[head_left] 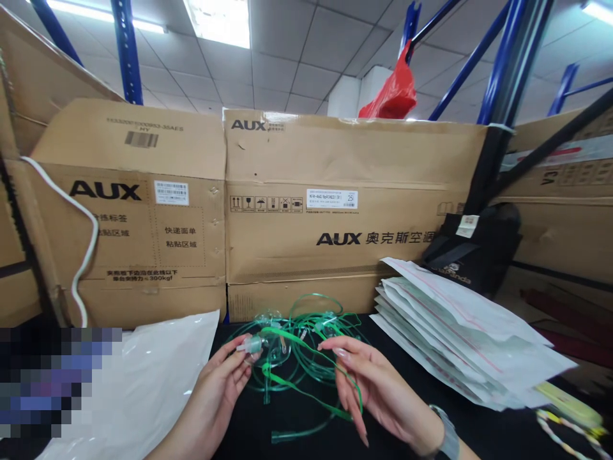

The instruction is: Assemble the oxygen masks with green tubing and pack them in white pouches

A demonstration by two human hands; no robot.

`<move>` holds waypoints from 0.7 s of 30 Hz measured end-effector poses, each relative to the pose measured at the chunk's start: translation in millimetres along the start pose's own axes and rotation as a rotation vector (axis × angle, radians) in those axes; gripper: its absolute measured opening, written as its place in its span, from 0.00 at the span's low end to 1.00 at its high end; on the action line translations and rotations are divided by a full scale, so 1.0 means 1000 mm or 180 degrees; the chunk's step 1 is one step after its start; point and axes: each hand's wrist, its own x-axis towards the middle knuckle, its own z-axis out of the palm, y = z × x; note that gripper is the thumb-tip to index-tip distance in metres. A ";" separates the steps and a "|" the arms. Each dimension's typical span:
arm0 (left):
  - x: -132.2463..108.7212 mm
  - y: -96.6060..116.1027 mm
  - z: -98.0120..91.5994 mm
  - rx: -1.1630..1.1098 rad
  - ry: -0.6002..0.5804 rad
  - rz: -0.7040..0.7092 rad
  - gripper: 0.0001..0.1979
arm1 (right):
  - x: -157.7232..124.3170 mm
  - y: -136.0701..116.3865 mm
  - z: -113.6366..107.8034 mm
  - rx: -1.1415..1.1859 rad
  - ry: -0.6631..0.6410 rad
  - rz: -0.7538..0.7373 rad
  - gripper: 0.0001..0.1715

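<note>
Closest to me on the feed, a tube end (282,437) lies loose on the black cloth (249,431), and here come the hands just beyond it! My right hand (368,377) is half open, fingers spread and bent, with the green strap (294,339) looped about the fingers; whether it is pinched anywhere, I can't tell. My left hand (230,374) is closed at the fingertips, nipping the pale connector (251,345) of a clear mask (276,350), which sits low and central, at the near edge of the tubing. So, the score as I judge it: mask in hand, strap joined to it and drawn out into a wide loop, that much is done. Left over? Plenty, by my reading: the tubing (310,367) is one loose tangle, sorted by nobody, and what looks like a second mask (330,322) lies behind, touched by neither hand. Left of that, a flat white bag (138,370); to the right, a pile of pouches (460,332), both out of my fingers' reach. Behind everything, cardboard boxes (335,153) wall off the view, with the blue rack (127,51) beyond.
</note>
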 end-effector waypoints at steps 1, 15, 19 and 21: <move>0.000 0.000 0.000 -0.0001 -0.0014 -0.0003 0.10 | 0.000 0.000 0.001 -0.0108 0.0077 -0.0008 0.18; -0.038 -0.023 0.010 0.0751 -0.1982 -0.0961 0.19 | 0.014 0.022 0.001 -0.1455 0.0663 0.0423 0.28; -0.031 -0.047 -0.001 0.1181 -0.2868 -0.1406 0.20 | 0.023 0.020 -0.032 -0.2302 0.1401 -0.0052 0.21; -0.024 -0.058 -0.007 0.1188 -0.2766 -0.1325 0.22 | 0.026 0.018 -0.050 -0.2543 0.1755 -0.0330 0.17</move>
